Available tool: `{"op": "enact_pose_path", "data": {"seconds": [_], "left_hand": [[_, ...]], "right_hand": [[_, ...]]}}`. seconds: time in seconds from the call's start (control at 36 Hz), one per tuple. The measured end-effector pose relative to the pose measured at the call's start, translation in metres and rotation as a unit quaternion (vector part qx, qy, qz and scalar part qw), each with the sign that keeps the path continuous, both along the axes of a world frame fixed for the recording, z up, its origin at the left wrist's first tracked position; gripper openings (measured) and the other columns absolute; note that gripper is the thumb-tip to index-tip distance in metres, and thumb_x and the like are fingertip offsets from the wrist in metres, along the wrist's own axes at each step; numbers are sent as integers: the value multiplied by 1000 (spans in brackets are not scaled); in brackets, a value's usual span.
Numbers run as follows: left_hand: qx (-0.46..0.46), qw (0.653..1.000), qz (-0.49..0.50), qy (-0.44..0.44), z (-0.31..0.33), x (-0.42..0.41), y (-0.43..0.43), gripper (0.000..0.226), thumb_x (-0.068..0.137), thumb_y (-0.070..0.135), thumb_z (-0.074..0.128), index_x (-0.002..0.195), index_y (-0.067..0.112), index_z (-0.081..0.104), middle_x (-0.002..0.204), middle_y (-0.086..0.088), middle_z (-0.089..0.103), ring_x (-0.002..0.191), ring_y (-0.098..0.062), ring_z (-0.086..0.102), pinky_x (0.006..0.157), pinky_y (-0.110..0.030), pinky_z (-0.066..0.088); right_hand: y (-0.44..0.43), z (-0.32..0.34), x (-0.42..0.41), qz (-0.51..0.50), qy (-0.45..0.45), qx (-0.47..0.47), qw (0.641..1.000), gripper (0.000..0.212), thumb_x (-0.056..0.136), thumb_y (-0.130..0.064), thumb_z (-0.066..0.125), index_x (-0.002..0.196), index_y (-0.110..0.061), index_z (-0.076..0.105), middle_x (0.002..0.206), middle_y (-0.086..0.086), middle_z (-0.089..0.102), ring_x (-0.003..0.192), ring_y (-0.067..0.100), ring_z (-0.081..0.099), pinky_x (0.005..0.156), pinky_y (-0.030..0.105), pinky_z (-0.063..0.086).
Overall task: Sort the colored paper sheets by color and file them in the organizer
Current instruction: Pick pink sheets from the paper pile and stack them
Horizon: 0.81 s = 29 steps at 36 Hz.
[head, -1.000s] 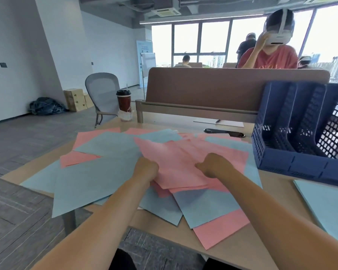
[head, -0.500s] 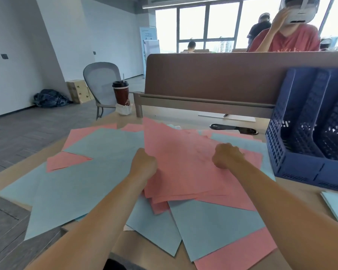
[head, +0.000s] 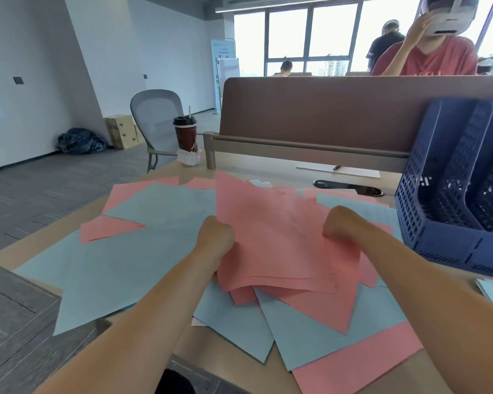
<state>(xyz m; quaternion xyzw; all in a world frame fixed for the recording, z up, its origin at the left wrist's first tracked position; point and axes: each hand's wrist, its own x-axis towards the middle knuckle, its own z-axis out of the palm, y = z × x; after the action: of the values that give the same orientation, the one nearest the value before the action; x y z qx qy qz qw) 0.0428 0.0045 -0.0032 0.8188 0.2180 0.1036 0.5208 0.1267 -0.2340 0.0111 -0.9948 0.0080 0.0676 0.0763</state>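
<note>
At frame centre, both hands — left hand point(head: 216, 236) and right hand point(head: 342, 225) — grip a stack of pink sheets point(head: 273, 237) by its side edges, tilted above blue sheets point(head: 120, 268) scattered on the tabletop point(head: 228, 352). The blue organizer point(head: 450, 200) stands at the right — just beside the right hand.

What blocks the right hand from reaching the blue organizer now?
Probably nothing, so likely yes: the right hand grips the pink stack, and the organizer stands just to its right, with only flat blue sheets between.
</note>
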Motion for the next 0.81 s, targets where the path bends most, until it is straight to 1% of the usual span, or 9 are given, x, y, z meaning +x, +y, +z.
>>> {"op": "enact_pose_path", "data": {"seconds": [0.06, 0.19, 0.28, 0.39, 0.5, 0.58, 0.67, 0.75, 0.81], "left_hand": [[-9, 1000, -1, 7, 0, -4, 0, 29, 86, -1, 44, 111, -4, 58, 90, -11, 52, 77, -24, 47, 52, -25, 30], [-18, 1000, 1, 0, 4, -14, -8, 27, 85, -1, 46, 108, -5, 60, 94, -18, 59, 76, -26, 49, 51, -25, 31], [-21, 1000, -11, -5, 6, -16, -20, 30, 86, -1, 46, 112, -6, 59, 96, -18, 59, 76, -25, 47, 52, -26, 31], [-6, 1000, -28, 9, 3, -16, -38, 29, 88, -2, 46, 116, -5, 54, 104, -20, 60, 86, -31, 54, 56, -28, 31], [19, 997, -71, 35, 2, -11, -52, 13, 88, -3, 46, 96, 1, 56, 88, -12, 57, 86, -33, 58, 63, -29, 37], [28, 995, -88, 40, -1, -6, -57, 12, 87, -4, 46, 93, 2, 54, 77, -8, 49, 72, -23, 50, 54, -27, 34], [50, 993, -93, 43, -2, -2, -60, 12, 88, -4, 47, 96, 1, 54, 83, -11, 51, 81, -26, 50, 52, -28, 31], [77, 991, -98, 52, 1, 0, -62, 14, 93, -5, 43, 98, -4, 56, 102, -19, 53, 94, -29, 54, 60, -31, 42], [77, 991, -96, 60, 0, 5, -61, 25, 93, -3, 43, 114, -6, 56, 117, -21, 58, 104, -34, 58, 72, -35, 46]], "right_hand": [[-5, -3, -4, -18, -17, 32, 999, 20, 94, -14, 51, 76, -8, 55, 95, 9, 61, 79, 25, 52, 71, 29, 42], [-22, 2, -31, -128, -63, 170, 975, 31, 89, 7, 45, 60, -3, 46, 58, 14, 48, 49, 22, 46, 44, 26, 33], [-31, -2, -40, -172, -73, 270, 944, 28, 93, 1, 44, 65, -4, 45, 66, 14, 46, 57, 22, 43, 52, 28, 36], [-35, -5, -51, -186, -32, 382, 905, 6, 98, -9, 46, 97, -7, 52, 96, 13, 54, 84, 27, 52, 77, 37, 49], [-38, -1, -61, -173, -17, 446, 878, 35, 101, -39, 50, 106, -5, 55, 95, 14, 60, 92, 33, 61, 76, 38, 48], [-39, 0, -65, -167, 25, 448, 878, 29, 89, -28, 73, 91, -4, 56, 94, 16, 65, 94, 37, 67, 82, 48, 57], [-39, -2, -62, -172, 25, 411, 895, 27, 85, -16, 74, 103, 0, 60, 107, 22, 65, 100, 38, 66, 90, 51, 55], [-39, 0, -60, -171, 46, 425, 888, 20, 89, -5, 65, 105, 4, 58, 112, 27, 63, 100, 40, 66, 83, 52, 57], [-41, 1, -59, -163, 52, 431, 886, 14, 92, -9, 65, 100, -1, 57, 103, 22, 64, 90, 35, 66, 67, 43, 57]]}}
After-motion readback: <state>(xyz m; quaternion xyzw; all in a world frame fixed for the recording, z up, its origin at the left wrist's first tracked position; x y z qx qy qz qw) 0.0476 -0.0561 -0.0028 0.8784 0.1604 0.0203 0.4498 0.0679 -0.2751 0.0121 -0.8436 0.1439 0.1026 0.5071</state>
